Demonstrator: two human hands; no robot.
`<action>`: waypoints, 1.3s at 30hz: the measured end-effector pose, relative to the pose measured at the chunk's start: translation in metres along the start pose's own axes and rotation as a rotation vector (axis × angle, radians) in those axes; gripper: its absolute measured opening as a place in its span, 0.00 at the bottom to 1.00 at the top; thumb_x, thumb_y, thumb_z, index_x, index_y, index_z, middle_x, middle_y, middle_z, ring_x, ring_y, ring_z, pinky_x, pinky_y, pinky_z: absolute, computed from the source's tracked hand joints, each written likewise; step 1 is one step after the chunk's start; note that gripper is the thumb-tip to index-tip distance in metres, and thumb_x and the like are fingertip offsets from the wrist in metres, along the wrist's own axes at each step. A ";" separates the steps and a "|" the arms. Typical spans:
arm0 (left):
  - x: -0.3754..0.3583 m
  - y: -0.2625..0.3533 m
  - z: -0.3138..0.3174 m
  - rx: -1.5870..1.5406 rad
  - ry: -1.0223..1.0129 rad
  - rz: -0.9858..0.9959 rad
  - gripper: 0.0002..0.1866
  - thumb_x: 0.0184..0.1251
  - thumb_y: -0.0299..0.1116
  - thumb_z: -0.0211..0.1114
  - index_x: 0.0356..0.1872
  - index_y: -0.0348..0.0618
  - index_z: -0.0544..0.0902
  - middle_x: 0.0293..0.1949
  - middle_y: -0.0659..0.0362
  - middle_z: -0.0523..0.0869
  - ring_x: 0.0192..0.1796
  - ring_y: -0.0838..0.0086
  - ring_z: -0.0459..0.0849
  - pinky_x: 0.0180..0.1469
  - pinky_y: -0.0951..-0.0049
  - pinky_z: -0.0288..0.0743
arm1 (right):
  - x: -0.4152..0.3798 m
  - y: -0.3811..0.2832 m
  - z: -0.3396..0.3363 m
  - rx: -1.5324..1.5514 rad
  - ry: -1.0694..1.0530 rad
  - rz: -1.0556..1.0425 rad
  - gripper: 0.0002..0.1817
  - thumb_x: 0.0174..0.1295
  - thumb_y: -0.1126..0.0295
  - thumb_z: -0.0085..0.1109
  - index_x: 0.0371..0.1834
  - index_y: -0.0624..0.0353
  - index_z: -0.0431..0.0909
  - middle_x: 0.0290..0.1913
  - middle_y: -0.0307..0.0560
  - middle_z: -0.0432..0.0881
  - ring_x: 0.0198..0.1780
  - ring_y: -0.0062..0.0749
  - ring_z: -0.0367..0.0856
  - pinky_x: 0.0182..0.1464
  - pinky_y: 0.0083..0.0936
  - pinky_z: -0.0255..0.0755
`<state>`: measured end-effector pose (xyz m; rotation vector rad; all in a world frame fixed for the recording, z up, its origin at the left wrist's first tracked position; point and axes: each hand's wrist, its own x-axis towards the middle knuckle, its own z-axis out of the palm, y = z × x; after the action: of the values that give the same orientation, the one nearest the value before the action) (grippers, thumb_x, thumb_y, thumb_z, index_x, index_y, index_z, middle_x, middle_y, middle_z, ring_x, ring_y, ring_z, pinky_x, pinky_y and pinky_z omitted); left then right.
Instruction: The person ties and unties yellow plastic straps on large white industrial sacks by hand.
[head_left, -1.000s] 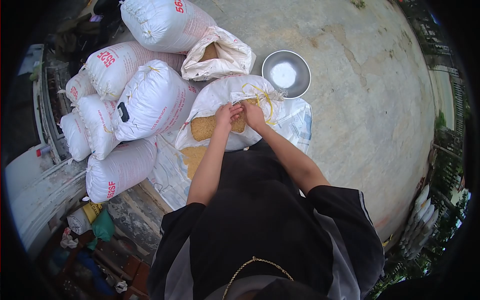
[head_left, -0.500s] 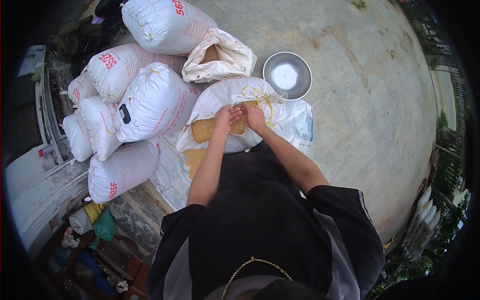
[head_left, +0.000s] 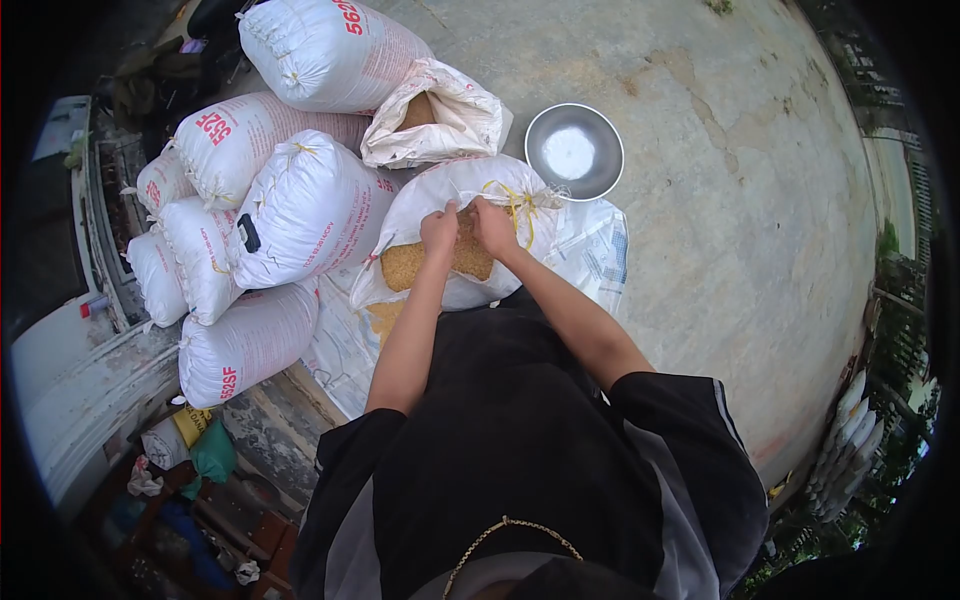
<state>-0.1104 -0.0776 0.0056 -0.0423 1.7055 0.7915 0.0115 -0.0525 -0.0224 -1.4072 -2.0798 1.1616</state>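
Note:
A white woven sack [head_left: 410, 215] lies on its side in front of me, its mouth open over golden-brown grain [head_left: 402, 266]. My left hand [head_left: 440, 230] is closed at the upper edge of the opening and appears to pinch the sack's fabric. Close beside it, my right hand [head_left: 490, 228] is closed on the same edge, fingertips almost meeting the left ones. What exactly lies between the fingertips is too small to make out. A yellow tie [head_left: 527, 208] hangs at the sack's gathered right end.
A metal basin [head_left: 574, 152] stands on the concrete beyond the sack. Behind it, an open sack [head_left: 470, 115] holds brown grain. Several full tied sacks [head_left: 310, 205] are piled at the left, one with a black object [head_left: 248, 230] on it. A printed sheet [head_left: 598, 250] lies underneath.
Both hands have moved slightly up to the sack's upper edge. The left fingers, loosely spread before, are now closed, and the sack's opening has shifted a little.

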 end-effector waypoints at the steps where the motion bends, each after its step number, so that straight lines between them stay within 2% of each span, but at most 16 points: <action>1: -0.021 0.014 0.003 0.309 0.287 0.199 0.15 0.62 0.45 0.65 0.28 0.43 0.81 0.25 0.55 0.85 0.30 0.65 0.84 0.34 0.65 0.77 | 0.000 0.000 0.001 -0.002 -0.003 0.003 0.05 0.60 0.74 0.52 0.37 0.60 0.74 0.33 0.62 0.81 0.38 0.57 0.81 0.42 0.49 0.71; 2: -0.031 0.020 0.006 0.618 0.571 0.400 0.15 0.61 0.46 0.66 0.28 0.43 0.83 0.26 0.54 0.85 0.31 0.61 0.85 0.36 0.62 0.77 | 0.000 0.000 0.002 0.010 -0.004 0.022 0.05 0.60 0.75 0.52 0.38 0.61 0.75 0.34 0.62 0.81 0.39 0.57 0.81 0.43 0.48 0.71; 3: -0.021 0.016 0.007 0.615 0.567 0.396 0.15 0.61 0.46 0.66 0.28 0.43 0.83 0.26 0.54 0.85 0.31 0.61 0.85 0.36 0.62 0.77 | 0.000 -0.001 0.001 0.021 -0.007 0.040 0.06 0.59 0.77 0.52 0.38 0.63 0.75 0.35 0.62 0.81 0.40 0.57 0.80 0.44 0.48 0.71; 5: 0.031 0.005 0.001 0.583 0.380 0.810 0.15 0.58 0.47 0.67 0.33 0.46 0.85 0.27 0.52 0.86 0.35 0.56 0.85 0.41 0.60 0.76 | 0.003 -0.013 -0.005 0.040 0.000 0.045 0.06 0.58 0.77 0.53 0.38 0.63 0.75 0.35 0.61 0.81 0.40 0.57 0.80 0.44 0.47 0.72; 6: 0.056 0.004 -0.003 0.519 0.169 0.689 0.15 0.59 0.48 0.67 0.36 0.49 0.87 0.29 0.51 0.87 0.38 0.60 0.86 0.42 0.62 0.76 | 0.004 -0.018 -0.010 0.060 0.008 0.050 0.06 0.58 0.77 0.53 0.38 0.64 0.75 0.35 0.61 0.82 0.40 0.56 0.81 0.43 0.47 0.72; 10: 0.072 0.024 -0.003 0.572 0.219 0.694 0.13 0.62 0.43 0.64 0.32 0.44 0.84 0.30 0.52 0.87 0.36 0.63 0.86 0.41 0.63 0.77 | 0.007 -0.022 -0.029 -0.020 -0.035 -0.020 0.07 0.57 0.74 0.57 0.38 0.63 0.75 0.38 0.57 0.81 0.42 0.53 0.80 0.45 0.45 0.73; 12: 0.071 0.048 -0.011 0.324 0.270 0.884 0.10 0.68 0.36 0.59 0.34 0.39 0.78 0.29 0.50 0.86 0.33 0.64 0.86 0.40 0.65 0.77 | 0.007 -0.030 -0.041 -0.162 0.194 -0.097 0.12 0.55 0.70 0.62 0.41 0.60 0.76 0.41 0.53 0.78 0.44 0.49 0.79 0.45 0.42 0.73; 14: 0.046 0.081 -0.013 -0.107 0.122 0.801 0.08 0.73 0.31 0.53 0.37 0.36 0.71 0.27 0.48 0.85 0.29 0.64 0.85 0.39 0.65 0.78 | 0.013 -0.017 -0.042 -0.263 0.093 -0.163 0.14 0.54 0.69 0.63 0.42 0.59 0.76 0.42 0.51 0.76 0.45 0.48 0.78 0.46 0.41 0.73; 16: 0.027 0.107 -0.025 -0.098 0.149 0.822 0.08 0.74 0.32 0.52 0.39 0.36 0.70 0.27 0.47 0.85 0.29 0.63 0.85 0.39 0.63 0.78 | 0.016 -0.012 -0.048 -0.360 -0.008 -0.235 0.16 0.53 0.67 0.65 0.43 0.58 0.75 0.43 0.50 0.75 0.46 0.47 0.78 0.46 0.40 0.73; 18: 0.012 0.119 -0.032 -0.089 0.178 0.840 0.09 0.75 0.32 0.50 0.40 0.35 0.68 0.28 0.46 0.84 0.29 0.61 0.85 0.40 0.62 0.79 | 0.014 -0.010 -0.058 -0.381 0.161 -0.260 0.17 0.51 0.66 0.67 0.41 0.59 0.75 0.42 0.50 0.76 0.46 0.45 0.78 0.45 0.39 0.74; 20: -0.003 0.119 -0.038 0.558 0.240 0.872 0.08 0.72 0.31 0.52 0.42 0.35 0.70 0.34 0.42 0.85 0.35 0.55 0.86 0.44 0.58 0.79 | 0.012 -0.004 -0.065 -0.391 0.110 -0.152 0.16 0.50 0.66 0.67 0.40 0.59 0.75 0.41 0.51 0.76 0.45 0.45 0.79 0.45 0.40 0.75; 21: 0.008 0.101 -0.042 0.557 0.243 0.862 0.08 0.72 0.31 0.52 0.42 0.35 0.70 0.34 0.42 0.85 0.35 0.55 0.86 0.44 0.58 0.79 | 0.008 0.001 -0.068 -0.404 0.066 -0.033 0.16 0.49 0.65 0.68 0.38 0.59 0.75 0.40 0.51 0.77 0.44 0.45 0.79 0.44 0.40 0.75; 23: 0.048 0.054 -0.047 1.102 -0.006 0.876 0.10 0.69 0.30 0.53 0.44 0.34 0.73 0.31 0.43 0.85 0.35 0.56 0.86 0.44 0.59 0.76 | 0.011 0.015 -0.068 -0.405 -0.105 0.006 0.14 0.51 0.63 0.65 0.36 0.60 0.76 0.36 0.53 0.80 0.40 0.47 0.82 0.42 0.42 0.76; 25: 0.043 0.039 -0.040 1.218 -0.352 0.658 0.14 0.66 0.34 0.56 0.45 0.33 0.77 0.34 0.41 0.85 0.40 0.53 0.85 0.46 0.59 0.75 | 0.013 0.020 -0.066 -0.494 -0.255 -0.039 0.11 0.55 0.63 0.59 0.33 0.60 0.79 0.34 0.55 0.84 0.38 0.49 0.85 0.42 0.44 0.77; 34: 0.024 0.072 -0.074 1.277 -0.130 0.627 0.12 0.59 0.37 0.59 0.38 0.46 0.88 0.41 0.49 0.87 0.45 0.56 0.85 0.51 0.60 0.76 | -0.015 0.021 -0.053 -0.441 -0.447 0.094 0.13 0.58 0.63 0.50 0.32 0.59 0.82 0.33 0.58 0.84 0.38 0.55 0.84 0.42 0.49 0.76; 39: -0.007 0.091 -0.093 1.280 -0.235 0.618 0.12 0.59 0.35 0.61 0.37 0.41 0.86 0.38 0.47 0.87 0.43 0.56 0.85 0.49 0.62 0.75 | -0.037 0.021 -0.037 -0.431 -0.349 0.138 0.14 0.59 0.60 0.51 0.32 0.59 0.82 0.33 0.58 0.84 0.36 0.54 0.84 0.41 0.48 0.76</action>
<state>-0.2263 -0.0582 0.0616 1.4323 1.7203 -0.0125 0.0654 -0.0668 -0.0118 -1.6536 -2.6363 1.1202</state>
